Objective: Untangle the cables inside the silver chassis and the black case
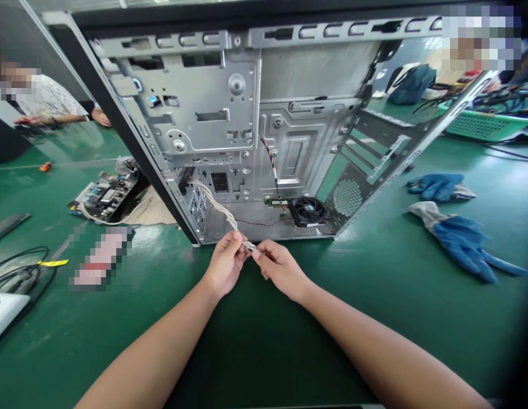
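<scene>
In front of me stands an open computer case [285, 74], its bare metal inside facing me. A twisted whitish cable [219, 205] runs from the case's lower left front down toward me. My left hand [228, 260] pinches this cable near its end. Close beside it, my right hand [278, 266] grips the cable's end between thumb and fingers; the tip is hidden. On the case floor lie a black cooling fan [310, 209] and a small green circuit board [275, 203]. A thin multicoloured wire [271, 159] hangs down from the drive cage to the floor.
Left of the case sits a circuit board assembly [105, 190] with a loose cable. Blue work gloves [460, 233] lie at right, near a green basket [487, 124] of cables. Black cables [23, 272] lie at left. A person [54, 99] is at the far left.
</scene>
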Demonstrator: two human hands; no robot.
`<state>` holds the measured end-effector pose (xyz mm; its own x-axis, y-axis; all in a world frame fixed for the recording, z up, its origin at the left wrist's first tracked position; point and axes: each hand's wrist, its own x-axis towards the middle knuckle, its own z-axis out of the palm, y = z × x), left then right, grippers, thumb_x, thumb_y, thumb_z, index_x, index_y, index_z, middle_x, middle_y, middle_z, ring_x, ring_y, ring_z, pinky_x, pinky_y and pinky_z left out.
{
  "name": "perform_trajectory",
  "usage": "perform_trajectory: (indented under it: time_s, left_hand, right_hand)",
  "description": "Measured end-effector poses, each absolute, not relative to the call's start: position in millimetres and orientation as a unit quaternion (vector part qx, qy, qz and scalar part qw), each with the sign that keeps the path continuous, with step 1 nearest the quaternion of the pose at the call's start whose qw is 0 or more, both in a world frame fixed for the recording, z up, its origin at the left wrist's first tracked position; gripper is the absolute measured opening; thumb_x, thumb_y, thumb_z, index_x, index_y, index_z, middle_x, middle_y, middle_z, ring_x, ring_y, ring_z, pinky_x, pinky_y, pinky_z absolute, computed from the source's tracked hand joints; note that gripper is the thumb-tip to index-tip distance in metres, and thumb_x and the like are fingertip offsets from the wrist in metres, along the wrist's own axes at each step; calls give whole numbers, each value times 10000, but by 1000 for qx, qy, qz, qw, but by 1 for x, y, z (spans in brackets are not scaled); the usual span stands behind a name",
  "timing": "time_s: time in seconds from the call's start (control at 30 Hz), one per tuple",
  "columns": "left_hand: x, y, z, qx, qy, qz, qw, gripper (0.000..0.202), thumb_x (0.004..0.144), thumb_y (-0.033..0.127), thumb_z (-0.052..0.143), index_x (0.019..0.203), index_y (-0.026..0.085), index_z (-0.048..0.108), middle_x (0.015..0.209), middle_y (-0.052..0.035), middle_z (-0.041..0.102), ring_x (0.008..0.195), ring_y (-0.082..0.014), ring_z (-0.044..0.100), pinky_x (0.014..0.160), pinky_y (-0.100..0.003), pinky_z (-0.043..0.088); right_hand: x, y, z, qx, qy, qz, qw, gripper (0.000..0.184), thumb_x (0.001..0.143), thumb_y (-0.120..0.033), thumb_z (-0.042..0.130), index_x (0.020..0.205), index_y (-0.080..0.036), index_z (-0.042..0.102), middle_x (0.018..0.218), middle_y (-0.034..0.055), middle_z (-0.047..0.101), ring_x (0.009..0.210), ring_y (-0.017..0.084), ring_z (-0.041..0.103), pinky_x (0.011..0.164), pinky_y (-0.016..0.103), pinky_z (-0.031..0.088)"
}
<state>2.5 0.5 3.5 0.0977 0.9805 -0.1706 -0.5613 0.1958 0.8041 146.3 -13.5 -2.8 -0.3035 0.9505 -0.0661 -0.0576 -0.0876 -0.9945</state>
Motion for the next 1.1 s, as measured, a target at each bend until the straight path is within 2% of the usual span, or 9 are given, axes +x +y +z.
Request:
perform_trajectory:
  time_s: [0.17,0.23,0.3,0.4,0.53,0.7,0.83,0.93,1.1]
  left_hand:
    - [2,2,-1,346,406,586,609,287,765,395,743,726,142,614,574,47,437,536,-56,382,567,-183,360]
    - [2,3,0,354,417,587,597,290,763,403,742,739,142,618,568,48,428,530,-56,380,543,-179,345]
    - [3,3,1,348,419,580,606,320,769,450,722,773,149,613,580,46,437,520,-57,389,516,-179,335]
    - [3,2,0,342,426,564,619,354,776,501,694,836,168,590,623,43,466,496,-55,406,479,-180,312]
    - [2,1,-6,400,476,533,574,294,805,445,671,827,174,558,581,69,427,473,-48,385,460,-169,262]
    - [3,-3,-9,512,535,471,480,253,863,410,575,774,176,536,528,70,428,481,-65,397,483,-179,299]
    - [4,-7,-10,566,551,439,428,252,865,406,553,756,180,530,552,63,436,495,-78,416,491,-192,321]
    - [5,-9,-8,603,557,436,370,233,875,394,531,787,179,550,600,46,469,533,-93,450,529,-207,364]
    - [-8,-14,14,622,575,529,46,239,831,318,591,1020,174,568,950,-51,563,856,-170,545,788,-308,458]
  right_hand:
    - [147,-16,-7,-469,-699,340,419,102,895,-228,485,875,-211,584,730,33,589,652,178,522,621,304,374]
    - [148,-14,-10,-474,-740,251,406,187,901,-181,444,993,-185,606,872,99,643,790,227,563,715,342,401]
    - [151,-11,-13,-483,-770,170,380,257,910,-160,413,1059,-152,623,902,133,659,837,255,558,764,376,393]
    - [157,-4,-16,-518,-778,75,348,277,922,-190,436,1089,-150,654,885,129,672,847,269,537,776,400,374]
    - [164,6,-19,-539,-766,-22,350,292,919,-195,471,1139,-192,663,940,105,673,954,267,515,879,428,347]
    - [168,18,-26,-577,-736,-95,340,323,883,-143,498,1132,-246,676,1108,107,639,1089,294,461,950,469,282]
    - [167,18,-29,-600,-735,-83,307,227,869,-196,525,1009,-228,701,1109,114,625,1070,302,449,959,497,252]
    - [164,10,-27,-598,-740,-71,299,219,867,-229,532,1027,-217,681,1134,119,605,1110,309,427,987,521,223]
    - [162,-1,-13,-596,-715,-64,360,335,869,-280,525,1189,-215,599,1245,139,521,1165,324,417,968,502,293]
